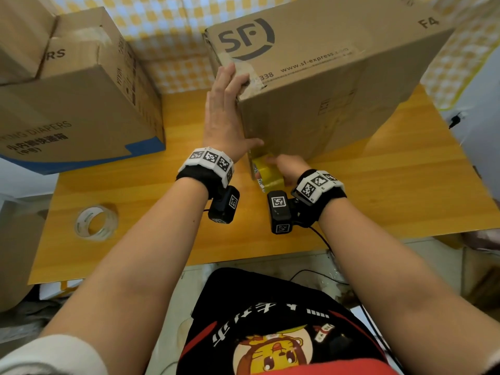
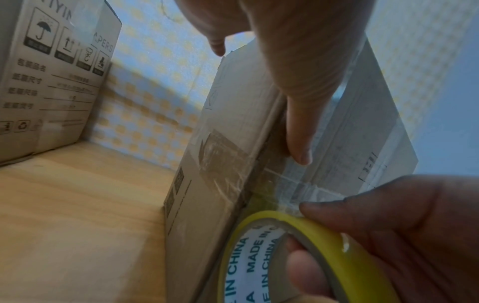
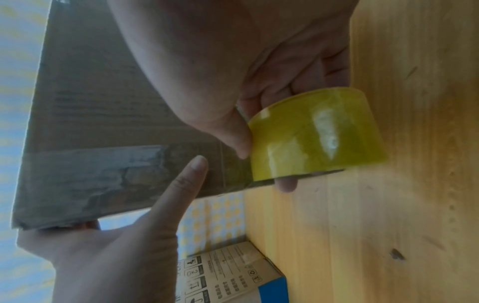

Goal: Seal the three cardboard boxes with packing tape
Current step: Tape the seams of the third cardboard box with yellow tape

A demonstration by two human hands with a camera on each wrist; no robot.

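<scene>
Standing tilted on the wooden counter (image 1: 378, 190), the brown SF-printed cardboard box (image 1: 311, 85) is braced by the left hand (image 1: 227, 109), fingers straight against its side. The right hand (image 1: 290, 167) grips a yellow packing-tape roll (image 1: 266, 175) at the box's lower near corner.

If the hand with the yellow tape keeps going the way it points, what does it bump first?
Probably the SF box. The right hand points at its near face, with the tape roll already at the bottom edge, so hardly any gap seems left.
</scene>
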